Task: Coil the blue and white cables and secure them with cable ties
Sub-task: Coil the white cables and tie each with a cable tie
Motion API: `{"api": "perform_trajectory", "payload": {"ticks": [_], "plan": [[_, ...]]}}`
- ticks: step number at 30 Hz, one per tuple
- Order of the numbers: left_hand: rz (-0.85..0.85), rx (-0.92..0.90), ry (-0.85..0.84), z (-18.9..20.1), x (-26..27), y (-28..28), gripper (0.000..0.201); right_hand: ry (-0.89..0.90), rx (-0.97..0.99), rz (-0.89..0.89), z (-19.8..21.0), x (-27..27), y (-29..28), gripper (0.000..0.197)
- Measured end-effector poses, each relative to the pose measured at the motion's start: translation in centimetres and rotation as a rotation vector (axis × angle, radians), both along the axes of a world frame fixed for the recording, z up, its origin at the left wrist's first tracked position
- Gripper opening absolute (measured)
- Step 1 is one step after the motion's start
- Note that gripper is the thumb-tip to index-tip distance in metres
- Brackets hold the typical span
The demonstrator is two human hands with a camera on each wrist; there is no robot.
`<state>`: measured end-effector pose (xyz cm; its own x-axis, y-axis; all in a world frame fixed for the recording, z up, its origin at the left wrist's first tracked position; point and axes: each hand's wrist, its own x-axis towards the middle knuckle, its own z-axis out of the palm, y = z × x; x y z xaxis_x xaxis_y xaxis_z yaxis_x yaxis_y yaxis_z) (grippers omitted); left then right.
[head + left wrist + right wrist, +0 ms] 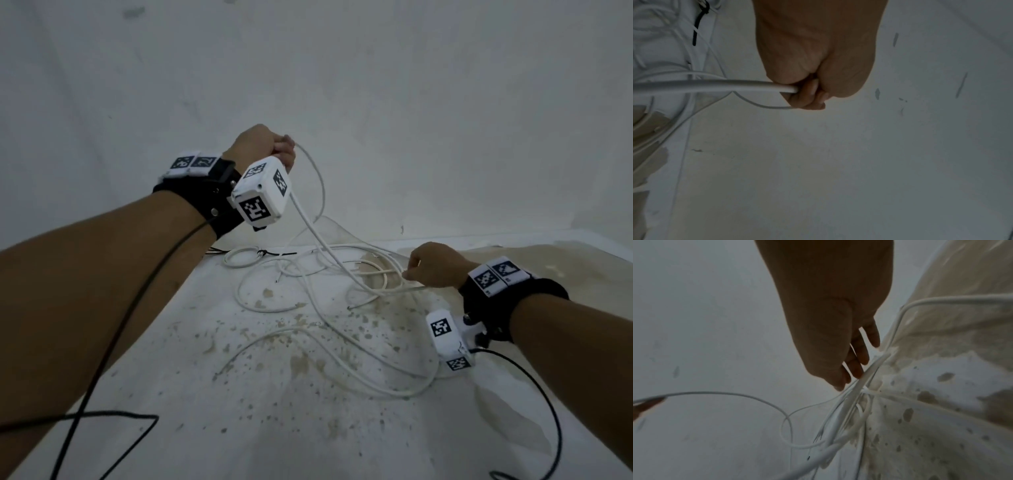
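My left hand (pixel 284 150) is raised in front of the wall, its fingers curled tight round a white cable (pixel 322 192). In the left wrist view the cable (pixel 715 84) runs into the fist (pixel 809 94). From there it hangs down into a loose tangle of white strands (pixel 308 294) on the stained surface. My right hand (pixel 411 272) is low at the right of the tangle. Its fingers (pixel 857 368) are nearly straight and their tips touch a bundle of strands (pixel 851 402). A small white coil (pixel 239 257) bound with a black tie (pixel 263 253) lies at the back. No blue cable shows.
A pale wall (pixel 376 85) rises straight behind the surface, meeting it along an edge (pixel 479 236). The white surface (pixel 274 394) is spotted with brown stains, heaviest at the right. Black cords (pixel 102 342) from the wrist cameras trail over the near part.
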<state>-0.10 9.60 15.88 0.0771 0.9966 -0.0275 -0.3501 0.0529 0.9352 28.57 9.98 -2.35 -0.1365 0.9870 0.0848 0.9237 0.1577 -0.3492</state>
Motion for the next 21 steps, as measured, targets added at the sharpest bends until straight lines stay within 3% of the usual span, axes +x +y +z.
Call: {"api": "perform_trajectory", "payload": {"ticks": [1,3,8,12,14,15,16,18,20,21], "plan": [[-0.053,-0.005,-0.139,0.3,0.3,-0.1,0.029,0.061,0.001,-0.033,-0.2,0.0,0.1,0.030],[-0.116,0.105,-0.228,1.1,1.0,-1.0,0.024,0.174,-0.013,-0.096,-0.5,0.2,0.6,0.033],[-0.162,0.333,-0.328,3.5,1.4,-2.9,0.025,0.213,-0.073,-0.315,-0.8,1.3,0.6,0.029],[-0.214,0.339,-0.301,2.6,1.6,-3.0,0.027,0.339,-0.305,-0.307,-2.3,1.5,-0.2,0.021],[-0.209,0.297,-0.204,1.2,1.6,-2.5,0.025,0.344,-0.427,-0.333,-2.9,1.0,0.1,0.033],[-0.174,0.261,-0.122,0.3,1.5,-2.2,0.023,0.174,-0.363,-0.261,-3.6,0.7,0.1,0.038],[-0.117,0.215,-0.012,-0.7,1.5,-1.9,0.022,0.126,-0.283,-0.250,-3.5,0.4,0.2,0.041],[0.025,0.139,0.298,-3.2,1.4,-1.2,0.020,0.461,-0.338,-0.359,-1.5,-0.3,0.1,0.035],[0.133,0.070,0.528,-6.1,1.3,-0.4,0.024,0.580,-0.286,-0.287,0.2,0.5,0.3,0.030],[0.169,0.037,0.563,-7.4,1.3,0.1,0.026,0.669,-0.291,-0.306,1.2,0.7,0.2,0.031]]}}
